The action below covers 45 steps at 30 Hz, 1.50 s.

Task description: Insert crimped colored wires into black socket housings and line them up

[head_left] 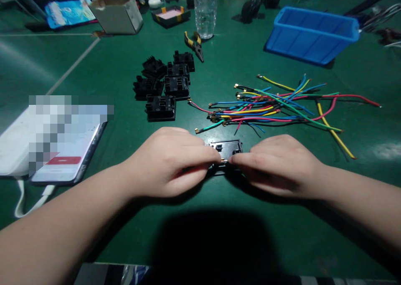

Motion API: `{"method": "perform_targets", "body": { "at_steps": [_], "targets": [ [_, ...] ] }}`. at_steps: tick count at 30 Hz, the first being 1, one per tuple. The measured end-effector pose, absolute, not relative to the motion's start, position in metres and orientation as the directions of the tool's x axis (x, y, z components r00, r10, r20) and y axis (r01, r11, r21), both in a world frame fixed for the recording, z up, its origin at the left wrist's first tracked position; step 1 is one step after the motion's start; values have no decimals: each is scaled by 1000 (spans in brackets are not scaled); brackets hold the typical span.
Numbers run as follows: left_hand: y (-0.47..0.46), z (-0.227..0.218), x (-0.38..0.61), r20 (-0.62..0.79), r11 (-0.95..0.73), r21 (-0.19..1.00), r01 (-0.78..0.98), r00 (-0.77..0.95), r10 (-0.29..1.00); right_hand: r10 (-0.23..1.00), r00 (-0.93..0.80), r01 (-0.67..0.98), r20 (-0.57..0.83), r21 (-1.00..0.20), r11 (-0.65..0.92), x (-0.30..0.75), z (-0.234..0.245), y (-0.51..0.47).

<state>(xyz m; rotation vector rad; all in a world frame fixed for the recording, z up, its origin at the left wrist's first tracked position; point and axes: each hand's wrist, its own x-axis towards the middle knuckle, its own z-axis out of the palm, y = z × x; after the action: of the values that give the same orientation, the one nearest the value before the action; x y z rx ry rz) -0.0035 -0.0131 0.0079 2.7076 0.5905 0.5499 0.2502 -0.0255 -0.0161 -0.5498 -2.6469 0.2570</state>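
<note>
1 clear bottle (205, 12) and 1 cardboard box (115, 16) stand farther back — 1 lit phone (70, 151) lies nearer.

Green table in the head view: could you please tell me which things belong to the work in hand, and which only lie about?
Seem to belong:
black plastic housing between the left hand and right hand
similar black housings
coloured wires with metal ends

Seem only lying about:
phone
cardboard box
clear plastic bottle
blue bin
yellow-handled pliers (not held, possibly useful)
</note>
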Motion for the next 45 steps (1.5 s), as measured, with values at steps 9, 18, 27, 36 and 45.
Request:
{"method": "perform_targets", "body": {
  "at_steps": [9, 18, 27, 36, 45],
  "targets": [
    [-13, 8, -3, 278, -863, 372, 342, 846, 456, 414, -836, 342, 361, -248, 907, 251, -16, -25],
    [-13, 10, -3, 276, -862, 375, 341, 847, 455, 419, -828, 340, 373, -260, 904, 250, -16, -25],
    [-13, 6, -4, 284, -856, 391, 338, 841, 462, 403, -830, 324, 386, -255, 911, 251, -17, -24],
    [-13, 5, -4, 290, -850, 406, 335, 835, 467, 412, -826, 324, 385, -272, 906, 251, -17, -24],
    [-12, 5, -4, 273, -839, 420, 345, 834, 479, 411, -822, 324, 394, -270, 907, 251, -18, -24]
  ]
}}
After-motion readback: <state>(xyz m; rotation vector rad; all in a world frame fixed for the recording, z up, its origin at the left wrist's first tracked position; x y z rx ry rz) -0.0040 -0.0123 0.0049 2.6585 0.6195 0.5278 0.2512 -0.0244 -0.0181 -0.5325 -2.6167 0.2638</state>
